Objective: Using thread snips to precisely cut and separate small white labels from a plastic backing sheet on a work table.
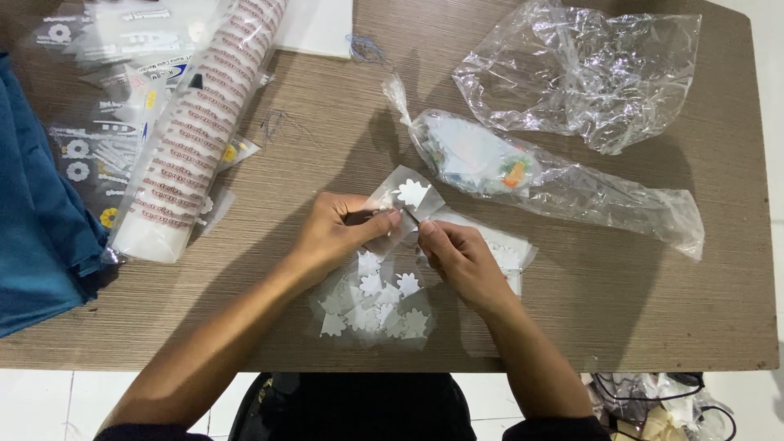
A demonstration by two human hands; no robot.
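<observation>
My left hand [339, 233] pinches a small clear sheet bearing a white leaf-shaped sticker [412, 194], held just above the table. My right hand [461, 257] meets it from the right, fingertips closed on the sheet's lower edge. Under both hands lies a heap of several clear squares with white stickers [376, 310]. A small stack of more sheets [510, 253] sits just right of my right hand.
A long clear bag holding white and orange pieces [490, 163] lies beyond the hands, with a crumpled clear bag [588, 69] further back. At left are a printed roll in plastic [200, 131], sticker sheets [90, 147] and blue cloth [37, 220]. The wooden table's front edge [637, 359] is close.
</observation>
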